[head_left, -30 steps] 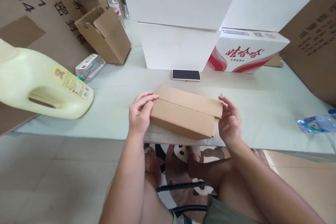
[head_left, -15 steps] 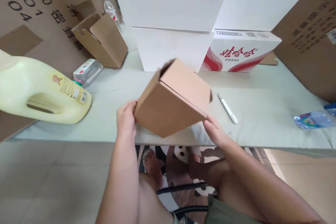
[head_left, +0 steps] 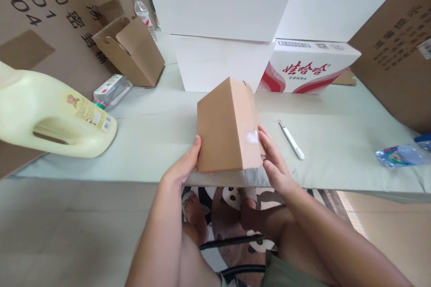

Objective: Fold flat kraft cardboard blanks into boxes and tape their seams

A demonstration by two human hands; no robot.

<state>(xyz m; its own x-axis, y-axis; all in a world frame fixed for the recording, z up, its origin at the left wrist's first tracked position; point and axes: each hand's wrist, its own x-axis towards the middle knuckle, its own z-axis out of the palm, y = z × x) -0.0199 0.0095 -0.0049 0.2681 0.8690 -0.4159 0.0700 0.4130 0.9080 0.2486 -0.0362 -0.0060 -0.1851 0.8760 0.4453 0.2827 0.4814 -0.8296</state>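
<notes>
Between my two hands a small brown cardboard box point(head_left: 218, 132) is held, tilted, above the table's front edge. My left hand point(head_left: 185, 159) grips its lower left side, the thumb on the near face and the other fingers hidden behind the box. On the narrow right side, next to a shiny pale patch, my right hand point(head_left: 274, 159) closes on the edge with thumb and fingers. A white craft knife point(head_left: 291, 140) lies on the table just right of that hand.
A yellow jug point(head_left: 57, 114) lies at the left, near a clear bottle point(head_left: 112, 91) and another cardboard box point(head_left: 134, 56). White cartons point(head_left: 222, 60) stand at the back beside a red-and-white carton point(head_left: 306, 69). A plastic bottle point(head_left: 402, 155) lies far right on the cloth-covered table point(head_left: 340, 130).
The cardboard box has been turned in my hands, so its narrow side now faces right. My left hand has shifted right and its thumb now shows on the near face.
</notes>
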